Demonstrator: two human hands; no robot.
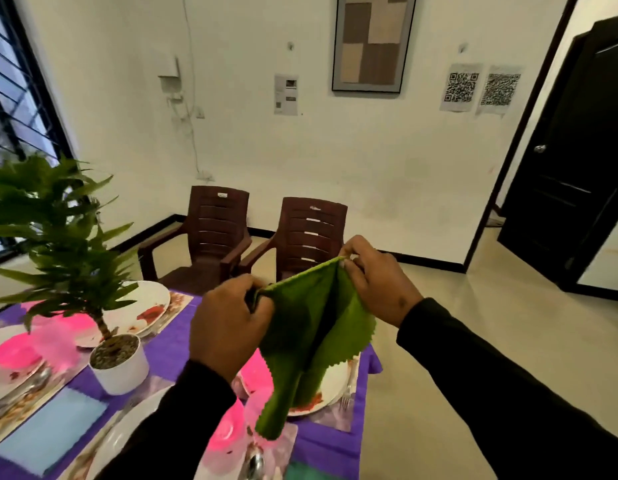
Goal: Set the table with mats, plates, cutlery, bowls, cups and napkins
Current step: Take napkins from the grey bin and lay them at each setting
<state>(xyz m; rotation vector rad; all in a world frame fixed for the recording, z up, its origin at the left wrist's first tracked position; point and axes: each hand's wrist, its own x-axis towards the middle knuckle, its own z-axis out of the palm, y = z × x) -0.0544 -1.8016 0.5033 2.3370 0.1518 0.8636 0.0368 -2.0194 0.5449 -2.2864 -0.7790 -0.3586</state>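
Nearest, a spoon (256, 464) and pink cup (228, 433) are set below the hanging tail of the green napkin (311, 327). The napkin is held in air above the table (177, 344), top edge pinched at both corners: left hand (228, 323) w/ curled fingers, right hand (376, 278) thumb-and-fingertip. If lowered carelessly, the tail could be dragged over the plate (330, 386) w/ red smears, or the cup tipped. Farther off, the potted plant (75, 244) could be brushed

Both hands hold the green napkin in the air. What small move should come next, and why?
Probably bring the two pinched corners together to fold it. The left hand and right hand each pinch a top corner of the green napkin, which hangs loose and creased above the plate, while the blue napkin already lies flat.
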